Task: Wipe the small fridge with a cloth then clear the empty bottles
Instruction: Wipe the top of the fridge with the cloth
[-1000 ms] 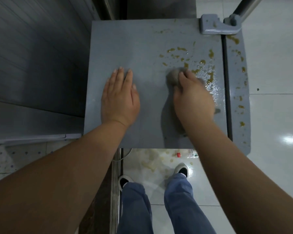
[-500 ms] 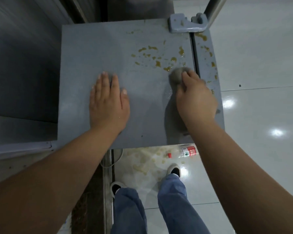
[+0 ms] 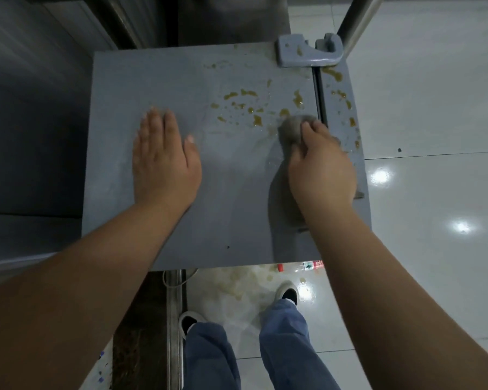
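The grey top of the small fridge point(image 3: 231, 209) fills the middle of the view, spattered with yellow-brown stains point(image 3: 243, 106) toward its back right. My right hand point(image 3: 321, 167) grips a bunched grey cloth point(image 3: 292, 128) and presses it on the top beside the door gap. My left hand point(image 3: 164, 156) lies flat on the fridge top, fingers straight, left of centre. A clear plastic bottle point(image 3: 300, 266) with a red cap and red label lies on the floor below the fridge's front edge, partly hidden by my right forearm.
The fridge door's top strip point(image 3: 341, 108) at right is also stained, with a grey hinge bracket point(image 3: 307, 54) at the back. A dark cabinet point(image 3: 34, 122) stands to the left. Spill marks point(image 3: 245, 280) cover the white tiles near my shoes point(image 3: 286, 291).
My right hand has slid the cloth rightward across the stains toward the door gap. Stains near the gap are gone. My left hand stays flat in place.
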